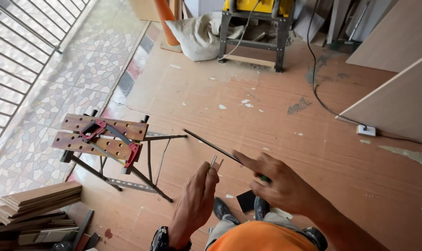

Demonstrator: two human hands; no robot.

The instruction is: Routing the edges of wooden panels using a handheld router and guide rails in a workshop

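My left hand [195,202] pinches a small, thin pale metal piece [213,161] between its fingertips, held upright. My right hand [278,183] grips a long thin dark rod or file [210,144] that points away to the upper left; a bit of green handle shows under the fingers. The two hands are close together, the small piece just below the rod. I stand over a brown board floor [276,121], with my shoes [222,209] and orange shirt at the bottom edge.
A folding workbench [99,137] with a red clamp [93,129] stands to the left. Stacked wood boards [39,197] lie at bottom left. A yellow machine on a metal stand [252,28], a sack, a cable and pale panels [397,97] line the back and right.
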